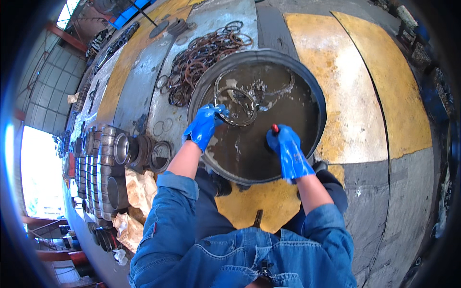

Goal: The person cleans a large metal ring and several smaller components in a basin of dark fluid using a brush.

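A wide, round dark basin (318, 126) holds murky brown liquid in front of me. My left hand (205, 126), in a blue rubber glove, is closed on the near-left edge of a wet metal ring (254, 108) above the liquid. My right hand (286, 146), gloved the same way, is wrapped round a red-ended handle (275, 128) over the basin's near right part. The rest of that tool is hidden, so its kind does not show. Beyond the ring, more curved pieces and pale lumps break the liquid's surface.
A heap of rusty rings (197, 65) lies left of the basin's far side. Stacked metal cylinders (103, 165) and crumpled brown paper (139, 192) stand to my left. Yellow and grey plates (350, 86) cover the floor. Dark machine parts (439, 96) line the far right.
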Demonstrator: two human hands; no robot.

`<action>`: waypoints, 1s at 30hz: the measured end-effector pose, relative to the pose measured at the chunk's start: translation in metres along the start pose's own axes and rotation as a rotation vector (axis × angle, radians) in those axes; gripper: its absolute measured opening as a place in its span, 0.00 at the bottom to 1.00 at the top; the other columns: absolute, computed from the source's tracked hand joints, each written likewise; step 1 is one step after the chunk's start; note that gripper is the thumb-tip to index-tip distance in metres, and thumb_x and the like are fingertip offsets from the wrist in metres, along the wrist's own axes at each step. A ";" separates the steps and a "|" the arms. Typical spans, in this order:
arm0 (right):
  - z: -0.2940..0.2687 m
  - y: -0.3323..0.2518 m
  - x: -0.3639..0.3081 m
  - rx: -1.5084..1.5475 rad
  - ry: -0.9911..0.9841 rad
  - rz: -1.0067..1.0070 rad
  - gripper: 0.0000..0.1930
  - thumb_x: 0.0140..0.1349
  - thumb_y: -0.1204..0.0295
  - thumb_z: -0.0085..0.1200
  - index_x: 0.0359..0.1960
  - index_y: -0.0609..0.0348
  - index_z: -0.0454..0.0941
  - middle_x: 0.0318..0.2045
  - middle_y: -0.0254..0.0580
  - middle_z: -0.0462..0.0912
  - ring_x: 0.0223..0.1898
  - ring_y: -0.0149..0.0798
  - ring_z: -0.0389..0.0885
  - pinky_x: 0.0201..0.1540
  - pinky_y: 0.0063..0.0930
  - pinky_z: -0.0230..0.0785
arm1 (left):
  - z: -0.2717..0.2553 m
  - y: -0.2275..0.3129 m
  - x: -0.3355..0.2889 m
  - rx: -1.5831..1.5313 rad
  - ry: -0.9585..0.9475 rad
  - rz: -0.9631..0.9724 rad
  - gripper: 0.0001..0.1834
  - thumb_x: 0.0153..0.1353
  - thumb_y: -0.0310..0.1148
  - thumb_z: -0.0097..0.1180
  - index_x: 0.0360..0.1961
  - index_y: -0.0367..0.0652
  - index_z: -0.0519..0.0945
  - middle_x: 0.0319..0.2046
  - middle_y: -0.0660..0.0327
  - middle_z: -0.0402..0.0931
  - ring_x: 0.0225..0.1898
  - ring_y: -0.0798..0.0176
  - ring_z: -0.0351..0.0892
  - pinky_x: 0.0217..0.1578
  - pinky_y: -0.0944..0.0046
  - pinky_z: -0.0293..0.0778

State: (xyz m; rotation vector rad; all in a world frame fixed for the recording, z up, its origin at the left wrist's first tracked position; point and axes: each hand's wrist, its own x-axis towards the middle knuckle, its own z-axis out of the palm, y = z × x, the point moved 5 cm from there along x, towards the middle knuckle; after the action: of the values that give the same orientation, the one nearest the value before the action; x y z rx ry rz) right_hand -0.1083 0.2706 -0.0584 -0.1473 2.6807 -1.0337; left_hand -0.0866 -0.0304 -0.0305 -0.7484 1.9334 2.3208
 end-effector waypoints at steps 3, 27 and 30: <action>-0.011 -0.014 0.004 0.130 -0.153 0.139 0.13 0.62 0.61 0.59 0.35 0.57 0.87 0.33 0.53 0.89 0.40 0.52 0.89 0.44 0.39 0.79 | -0.027 0.000 -0.023 0.199 -0.016 0.021 0.09 0.69 0.37 0.63 0.39 0.44 0.79 0.39 0.55 0.87 0.39 0.60 0.87 0.43 0.59 0.80; 0.000 -0.017 0.027 0.419 -0.009 0.259 0.12 0.64 0.66 0.61 0.41 0.63 0.89 0.30 0.39 0.90 0.35 0.32 0.87 0.42 0.29 0.79 | 0.019 -0.035 -0.054 0.376 -0.151 -0.024 0.21 0.67 0.42 0.67 0.48 0.34 0.81 0.35 0.57 0.87 0.35 0.65 0.85 0.37 0.64 0.79; 0.005 -0.045 0.021 0.723 -0.057 -0.033 0.13 0.66 0.66 0.61 0.45 0.63 0.88 0.35 0.38 0.90 0.38 0.31 0.87 0.48 0.29 0.80 | 0.012 -0.040 -0.050 0.444 -0.133 0.015 0.17 0.67 0.41 0.67 0.43 0.35 0.83 0.35 0.58 0.87 0.34 0.66 0.84 0.37 0.66 0.78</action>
State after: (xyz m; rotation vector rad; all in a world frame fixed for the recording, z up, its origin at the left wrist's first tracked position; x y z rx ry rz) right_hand -0.1267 0.2303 -0.0359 -0.0728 2.0924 -1.8854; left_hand -0.0336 0.0039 -0.0472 -0.5226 2.2713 1.7854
